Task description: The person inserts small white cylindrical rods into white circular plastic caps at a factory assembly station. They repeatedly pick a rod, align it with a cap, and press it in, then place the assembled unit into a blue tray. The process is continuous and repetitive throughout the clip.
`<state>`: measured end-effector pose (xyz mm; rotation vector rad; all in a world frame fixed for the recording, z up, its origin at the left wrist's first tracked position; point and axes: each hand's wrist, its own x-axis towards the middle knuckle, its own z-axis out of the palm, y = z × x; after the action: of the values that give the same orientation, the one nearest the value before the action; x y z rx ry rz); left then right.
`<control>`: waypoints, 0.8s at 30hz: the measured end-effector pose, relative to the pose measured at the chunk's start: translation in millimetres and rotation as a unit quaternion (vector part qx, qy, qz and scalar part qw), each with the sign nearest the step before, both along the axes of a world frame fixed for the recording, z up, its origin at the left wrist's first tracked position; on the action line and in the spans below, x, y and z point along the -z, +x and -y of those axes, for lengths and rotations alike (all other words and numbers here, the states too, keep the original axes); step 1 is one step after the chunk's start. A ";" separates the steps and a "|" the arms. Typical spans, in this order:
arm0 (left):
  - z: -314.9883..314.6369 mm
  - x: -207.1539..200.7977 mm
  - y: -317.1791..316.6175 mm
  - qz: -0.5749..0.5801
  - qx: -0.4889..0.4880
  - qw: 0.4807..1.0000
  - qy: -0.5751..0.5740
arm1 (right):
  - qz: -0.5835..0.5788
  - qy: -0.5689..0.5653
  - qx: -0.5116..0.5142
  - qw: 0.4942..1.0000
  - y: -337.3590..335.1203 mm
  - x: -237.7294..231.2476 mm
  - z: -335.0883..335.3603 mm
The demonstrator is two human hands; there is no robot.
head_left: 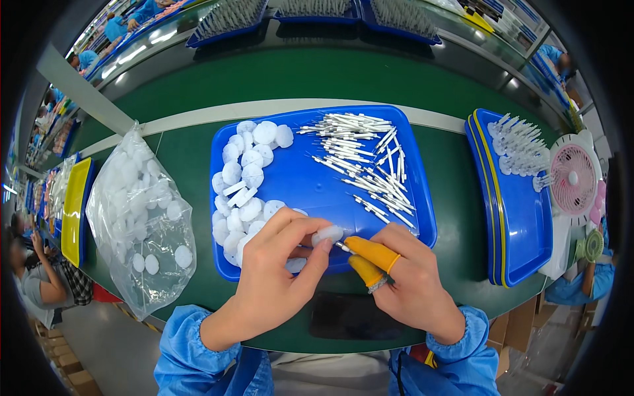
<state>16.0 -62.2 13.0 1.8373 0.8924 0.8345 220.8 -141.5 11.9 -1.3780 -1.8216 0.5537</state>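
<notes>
My left hand (274, 280) pinches a translucent white round disc (326, 233) between thumb and fingers, over the near edge of a blue tray (430, 221). Yellow finger covers sit on the thumb and a finger of my right hand (417, 280), which grips a thin stick (342, 246) with its end against the disc. Most of that stick is hidden by the fingers. Inside the tray, many similar white discs (252, 175) are heaped on the left, and thin white sticks with fine dark tips (356, 155) lie loosely on the right.
A clear plastic bag (178, 224) of discs lies to the left. Stacked blue and yellow trays (522, 244) at the right carry assembled pieces (518, 142), beside a pink fan (573, 175). A dark flat object (356, 320) lies near me. Filled trays (314, 18) stand at the back.
</notes>
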 end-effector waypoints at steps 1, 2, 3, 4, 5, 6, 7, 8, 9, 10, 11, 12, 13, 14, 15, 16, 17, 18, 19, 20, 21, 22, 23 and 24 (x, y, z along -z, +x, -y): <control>-0.2 2.7 0.4 -0.005 -0.004 1.000 0.027 | 0.006 0.000 0.002 1.000 1.8 2.3 -0.7; -0.1 4.1 0.7 -0.011 -0.007 0.998 0.053 | 0.012 0.000 0.003 1.000 3.2 3.8 -1.3; 0.3 3.9 1.6 -0.016 -0.012 0.999 0.051 | 0.016 0.001 0.003 1.000 4.4 4.4 -1.7; 1.0 3.2 2.5 -0.022 -0.017 0.998 0.048 | 0.021 0.003 0.003 1.000 5.5 4.7 -2.1; 1.3 2.7 3.1 -0.027 -0.022 0.998 0.045 | 0.025 0.004 0.003 1.000 6.1 4.7 -2.3; 1.5 2.5 2.8 -0.026 -0.023 0.999 0.035 | 0.026 0.001 0.005 1.000 5.8 4.5 -2.2; 1.5 2.4 2.4 -0.025 -0.025 0.999 0.025 | 0.027 -0.002 0.007 1.000 5.1 3.7 -2.1; 1.6 2.2 2.1 -0.024 -0.026 0.999 0.014 | 0.027 -0.004 0.010 1.000 4.5 3.0 -2.0; 1.9 2.0 2.0 -0.024 -0.026 0.999 0.010 | 0.027 -0.007 0.010 1.000 4.2 2.5 -2.3; 2.3 1.7 1.9 -0.023 -0.026 0.999 0.006 | 0.027 -0.009 0.010 1.000 4.1 2.0 -2.7; 2.7 1.6 1.8 -0.022 -0.027 0.999 0.002 | 0.027 -0.011 0.010 1.000 3.6 1.8 -2.9; 3.1 2.7 2.0 -0.024 -0.020 0.999 0.010 | 0.021 -0.008 0.010 1.000 2.5 2.3 -2.9; 3.6 4.6 2.1 -0.026 -0.014 0.999 0.018 | 0.015 -0.004 0.009 1.000 0.7 3.3 -3.1; 4.0 5.5 2.3 -0.027 -0.007 0.999 0.026 | 0.009 0.000 0.009 1.000 -0.9 4.4 -3.3; 4.2 5.9 2.9 -0.031 -0.008 0.999 0.038 | 0.007 0.001 0.007 1.000 -2.2 6.4 -3.0; 4.4 6.2 4.0 -0.035 -0.009 0.998 0.049 | 0.005 0.002 0.005 1.000 -3.5 8.6 -2.5; 4.7 6.6 4.9 -0.038 -0.009 0.997 0.060 | 0.003 0.004 0.003 1.000 -4.9 9.9 -1.7; 5.2 7.9 5.2 -0.040 -0.009 0.996 0.074 | -0.001 0.006 0.006 1.000 -6.5 10.5 -1.0; 5.5 10.0 5.5 -0.041 -0.009 0.995 0.088 | -0.005 0.008 0.008 1.000 -8.1 11.0 -0.3; 6.1 11.4 5.8 -0.042 -0.009 0.994 0.102 | -0.008 0.010 0.010 1.000 -9.4 11.5 0.4; 7.3 11.2 5.8 -0.047 -0.013 0.993 0.111 | -0.014 0.016 0.016 1.000 -10.9 10.9 0.8; 8.8 10.7 5.9 -0.051 -0.016 0.991 0.120 | -0.019 0.021 0.021 0.999 -12.3 9.6 1.3; 9.9 10.5 5.9 -0.056 -0.019 0.990 0.128 | -0.024 0.026 0.027 0.999 -13.1 9.0 1.6; 10.4 10.7 5.7 -0.053 -0.019 0.990 0.132 | -0.026 0.030 0.028 0.999 -13.6 9.2 1.6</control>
<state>21.7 -72.6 2.3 2.1160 0.9215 0.9218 207.2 -143.1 2.7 -1.3572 -1.7388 0.4977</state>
